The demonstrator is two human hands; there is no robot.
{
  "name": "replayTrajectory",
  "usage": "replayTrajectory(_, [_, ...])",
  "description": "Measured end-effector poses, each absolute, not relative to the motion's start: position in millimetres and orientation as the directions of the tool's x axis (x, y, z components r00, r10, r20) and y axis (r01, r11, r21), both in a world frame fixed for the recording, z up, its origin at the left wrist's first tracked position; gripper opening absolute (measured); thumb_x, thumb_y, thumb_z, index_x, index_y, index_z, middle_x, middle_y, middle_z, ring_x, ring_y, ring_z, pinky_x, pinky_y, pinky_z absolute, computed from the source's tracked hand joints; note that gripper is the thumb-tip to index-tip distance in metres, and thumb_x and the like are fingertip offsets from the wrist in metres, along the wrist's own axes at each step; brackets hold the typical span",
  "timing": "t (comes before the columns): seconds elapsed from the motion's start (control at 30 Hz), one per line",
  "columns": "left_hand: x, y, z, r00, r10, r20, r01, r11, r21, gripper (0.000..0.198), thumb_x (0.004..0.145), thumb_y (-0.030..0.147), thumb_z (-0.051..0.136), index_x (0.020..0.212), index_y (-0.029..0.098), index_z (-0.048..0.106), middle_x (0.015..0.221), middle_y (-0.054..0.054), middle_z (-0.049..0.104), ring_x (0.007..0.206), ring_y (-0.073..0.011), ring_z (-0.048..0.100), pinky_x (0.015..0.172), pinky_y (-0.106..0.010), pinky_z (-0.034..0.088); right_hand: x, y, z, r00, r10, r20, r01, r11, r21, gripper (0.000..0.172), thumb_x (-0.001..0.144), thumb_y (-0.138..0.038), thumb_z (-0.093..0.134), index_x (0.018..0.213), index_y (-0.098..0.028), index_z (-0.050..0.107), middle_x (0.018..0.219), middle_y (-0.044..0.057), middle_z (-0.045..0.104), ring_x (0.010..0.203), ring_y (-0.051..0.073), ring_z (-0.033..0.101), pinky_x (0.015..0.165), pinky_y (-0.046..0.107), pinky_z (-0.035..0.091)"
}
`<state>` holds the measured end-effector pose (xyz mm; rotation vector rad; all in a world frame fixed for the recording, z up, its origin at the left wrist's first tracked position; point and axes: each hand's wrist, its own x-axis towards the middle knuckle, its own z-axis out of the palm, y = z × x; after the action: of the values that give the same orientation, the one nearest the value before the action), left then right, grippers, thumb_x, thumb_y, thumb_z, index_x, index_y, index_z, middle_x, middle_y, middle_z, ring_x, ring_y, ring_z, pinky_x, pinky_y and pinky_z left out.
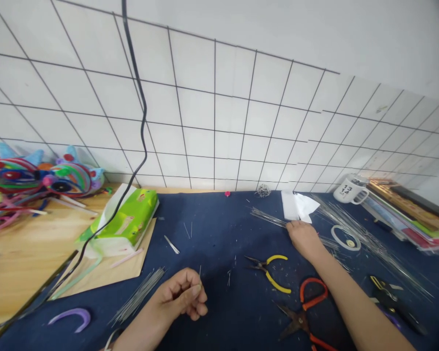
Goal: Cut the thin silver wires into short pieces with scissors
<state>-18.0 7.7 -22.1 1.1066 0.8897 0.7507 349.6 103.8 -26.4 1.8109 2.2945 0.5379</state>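
Your right forearm (354, 297) comes in closest to the camera, crossing the blue cloth (208, 219) on the bench (32, 263), with the red shears (299, 321) lying open just to its left. Your left hand (185, 295) is raised at lower centre, its fingers curled, thumb and forefinger pinched on a short wire (200, 269) that sticks up above them. Your right hand (303, 239) is farther out, its fingers bent down at the near end of some loose wires (267, 217); you hide that end, so I cannot tell whether they grasp any. Between your hands lie the yellow pliers (266, 268), handles spread, and a few crossed wire bits (229, 278). A wire bundle (139, 297) rests beside your left forearm, and the purple arc (81, 316) lies farther left. Past your left hand you have a pale sliver (172, 244), then the green pack (141, 219) at the cloth's left edge. Along the back stand a red bead (227, 194), a wire ball (263, 190), white tissue (289, 204) just beyond your right hand, and the mug (348, 190). Long wires (375, 248) and a white ring (336, 238) lie right of that hand.
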Motion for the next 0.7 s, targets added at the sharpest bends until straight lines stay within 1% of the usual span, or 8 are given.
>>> replayTrajectory(0.13, [-17.8, 9.0, -22.2, 0.462, 0.859, -0.221, -0.077, 0.287, 0.955, 0.017, 0.084, 0.032, 0.045, 0.079, 0.016, 0.049, 0.074, -0.002, 0.058, 0.065, -0.0128, 0.056, 0.06, -0.025, 0.042, 352.6, 104.6, -26.1, -0.25, 0.963, 0.105, 0.91, 0.197, 0.366, 0.01, 0.08, -0.012, 0.045, 0.08, -0.015, 0.054, 0.079, 0.009, 0.057, 0.082, 0.022, 0.052, 0.072, 0.031, 0.034])
replayTrajectory(0.23, [-17.5, 9.6, -22.6, 0.471, 0.855, -0.214, -0.083, 0.285, 0.955, 0.017, 0.085, 0.032, 0.045, 0.079, 0.016, 0.049, 0.075, -0.002, 0.058, 0.064, -0.0124, 0.055, 0.059, -0.025, 0.042, 355.0, 104.8, -24.5, -0.246, 0.961, 0.122, 0.919, 0.192, 0.345, 0.012, 0.082, -0.015, 0.043, 0.08, -0.016, 0.054, 0.079, 0.008, 0.057, 0.083, 0.022, 0.051, 0.074, 0.031, 0.034])
replayTrajectory(0.4, [-17.7, 8.7, -21.3, 0.466, 0.854, -0.23, -0.085, 0.302, 0.949, 0.017, 0.084, 0.032, 0.046, 0.078, 0.016, 0.048, 0.075, -0.002, 0.058, 0.065, -0.0127, 0.056, 0.059, -0.025, 0.042, 359.7, 105.7, -19.0, -0.232, 0.963, 0.138, 0.943, 0.187, 0.276, 0.017, 0.082, -0.017, 0.041, 0.091, -0.015, 0.055, 0.084, 0.008, 0.057, 0.087, 0.02, 0.05, 0.078, 0.029, 0.033])
replayTrajectory(0.5, [-17.2, 9.0, -20.2, 0.453, 0.858, -0.242, -0.084, 0.311, 0.947, 0.019, 0.083, 0.033, 0.047, 0.075, 0.015, 0.049, 0.071, -0.002, 0.058, 0.061, -0.0117, 0.055, 0.057, -0.024, 0.042, 363.5, 107.6, -17.0, -0.214, 0.968, 0.134, 0.957, 0.179, 0.229, 0.023, 0.082, -0.017, 0.041, 0.1, -0.016, 0.055, 0.088, 0.008, 0.057, 0.09, 0.019, 0.049, 0.079, 0.027, 0.033])
replayTrajectory(0.6, [-15.9, 10.8, -20.9, 0.436, 0.863, -0.255, -0.092, 0.324, 0.941, 0.022, 0.081, 0.035, 0.05, 0.073, 0.015, 0.049, 0.067, -0.002, 0.058, 0.058, -0.0116, 0.054, 0.056, -0.023, 0.041, 367.8, 109.8, -16.9, -0.179, 0.976, 0.122, 0.968, 0.152, 0.199, 0.024, 0.082, -0.017, 0.04, 0.101, -0.017, 0.055, 0.093, 0.007, 0.056, 0.093, 0.018, 0.049, 0.081, 0.026, 0.033])
replayTrajectory(0.7, [-15.5, 12.5, -24.2, 0.435, 0.857, -0.277, -0.106, 0.354, 0.929, 0.022, 0.078, 0.037, 0.053, 0.073, 0.016, 0.049, 0.067, -0.001, 0.058, 0.059, -0.0122, 0.055, 0.055, -0.023, 0.042, 371.7, 111.2, -16.8, -0.129, 0.987, 0.1, 0.975, 0.108, 0.195, 0.024, 0.083, -0.017, 0.039, 0.099, -0.017, 0.057, 0.094, 0.008, 0.056, 0.093, 0.018, 0.049, 0.08, 0.025, 0.033])
